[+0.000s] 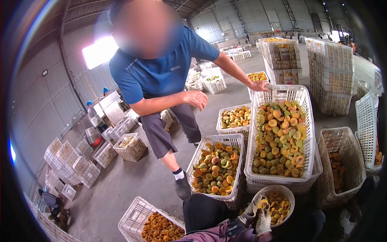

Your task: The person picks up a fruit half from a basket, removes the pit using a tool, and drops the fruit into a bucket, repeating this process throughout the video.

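Observation:
My left hand (248, 212), in a pale work glove, is closed at the left rim of a white bucket (290, 196); what its fingers hold is hidden. Beside it, my right hand (264, 220) wears a striped glove and is closed at a yellow fruit half (263, 203). Both sets of fingertips come close together there. Inside the bucket lie cut yellow fruit halves (278, 206), like apricots or peaches. Just beyond it stands a large white crate (250, 161) full of green and orange fruit halves (279, 141). Another filled crate (200, 150) is to its left.
A person in a blue shirt (169, 76) stands ahead, one hand (259, 85) on the large crate's far rim. A crate of orange pieces (135, 205) is at lower left. At right are a deep crate (342, 135) and tall crate stacks (330, 72).

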Action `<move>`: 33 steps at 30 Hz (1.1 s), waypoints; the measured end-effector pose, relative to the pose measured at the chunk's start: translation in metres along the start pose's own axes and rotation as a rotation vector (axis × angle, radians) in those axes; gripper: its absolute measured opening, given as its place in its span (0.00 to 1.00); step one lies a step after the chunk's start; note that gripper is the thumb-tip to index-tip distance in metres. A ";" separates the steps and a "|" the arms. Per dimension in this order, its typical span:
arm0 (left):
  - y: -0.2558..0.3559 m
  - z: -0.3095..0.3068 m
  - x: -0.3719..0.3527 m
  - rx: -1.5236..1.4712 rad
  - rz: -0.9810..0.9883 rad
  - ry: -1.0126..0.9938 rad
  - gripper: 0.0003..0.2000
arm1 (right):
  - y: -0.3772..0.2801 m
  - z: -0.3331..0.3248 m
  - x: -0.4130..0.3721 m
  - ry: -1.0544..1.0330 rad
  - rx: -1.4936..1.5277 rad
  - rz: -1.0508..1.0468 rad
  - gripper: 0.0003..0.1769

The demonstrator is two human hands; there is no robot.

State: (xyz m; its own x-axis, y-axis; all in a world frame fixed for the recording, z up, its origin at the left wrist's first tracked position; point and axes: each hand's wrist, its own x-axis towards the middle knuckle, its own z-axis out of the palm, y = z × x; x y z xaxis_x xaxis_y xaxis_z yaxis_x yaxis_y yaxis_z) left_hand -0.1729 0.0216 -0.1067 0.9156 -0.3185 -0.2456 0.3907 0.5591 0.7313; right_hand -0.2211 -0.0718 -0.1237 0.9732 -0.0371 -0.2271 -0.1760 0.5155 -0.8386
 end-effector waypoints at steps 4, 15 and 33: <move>-0.003 0.000 -0.001 0.018 0.012 -0.002 0.20 | 0.003 0.000 0.002 0.006 0.033 0.009 0.21; -0.010 0.000 -0.002 0.069 0.076 -0.008 0.20 | 0.011 -0.002 0.007 0.064 0.038 0.001 0.21; 0.021 0.021 -0.009 0.196 0.168 0.088 0.21 | -0.027 0.025 -0.018 0.047 -0.271 -0.029 0.23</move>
State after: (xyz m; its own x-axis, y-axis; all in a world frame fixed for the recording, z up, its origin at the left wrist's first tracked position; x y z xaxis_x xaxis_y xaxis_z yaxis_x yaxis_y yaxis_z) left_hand -0.1753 0.0203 -0.0760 0.9742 -0.1610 -0.1581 0.2140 0.4369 0.8737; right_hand -0.2306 -0.0636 -0.0847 0.9715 -0.0916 -0.2187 -0.1877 0.2665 -0.9454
